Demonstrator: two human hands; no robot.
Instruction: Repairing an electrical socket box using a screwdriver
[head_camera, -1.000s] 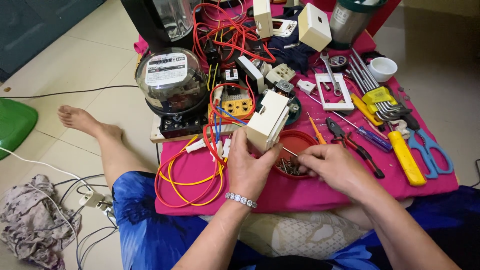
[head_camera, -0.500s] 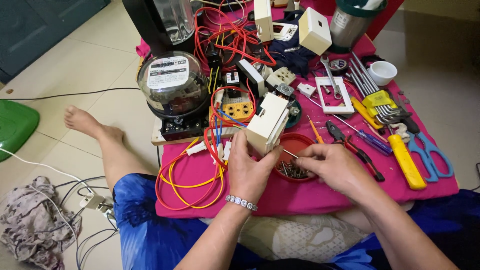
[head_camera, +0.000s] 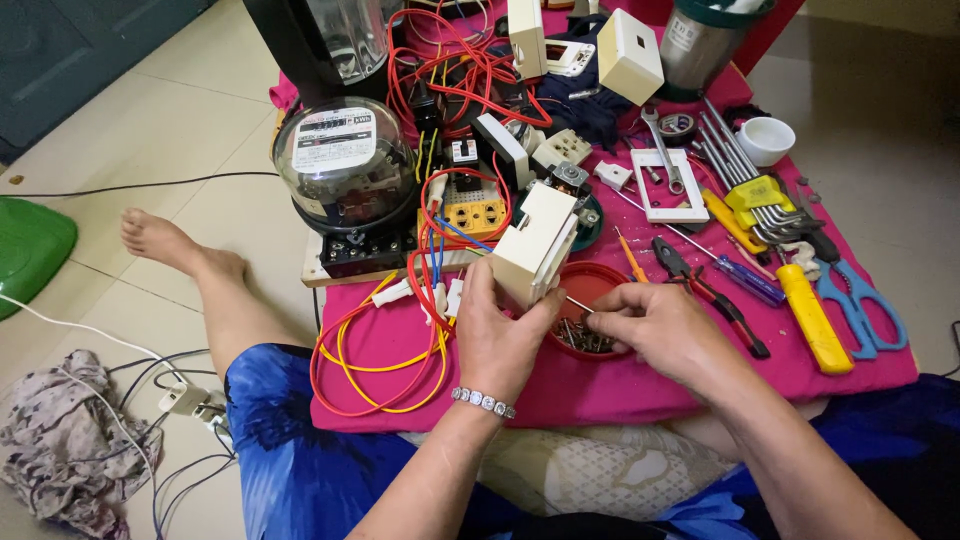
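Observation:
My left hand (head_camera: 497, 335) grips a cream plastic electrical box (head_camera: 535, 243) and tilts it up over the pink cloth (head_camera: 700, 375). My right hand (head_camera: 655, 325) pinches a small screw against the box's lower edge, just above a red lid (head_camera: 590, 285) filled with several screws. Red, yellow and blue wires (head_camera: 375, 345) loop out to the left of my left hand.
A round glass electricity meter (head_camera: 345, 165) stands at the back left. Pliers (head_camera: 710, 290), a screwdriver (head_camera: 735, 275), a yellow-handled tool (head_camera: 812, 320), blue scissors (head_camera: 860, 310), hex keys (head_camera: 745, 165), a white frame (head_camera: 668, 185) and a white cup (head_camera: 767, 140) lie at the right. My bare foot (head_camera: 165, 240) rests on the tile floor.
Both hands stay on the box over the screw lid; the view has shifted slightly closer, and my right fingers have edged toward the box.

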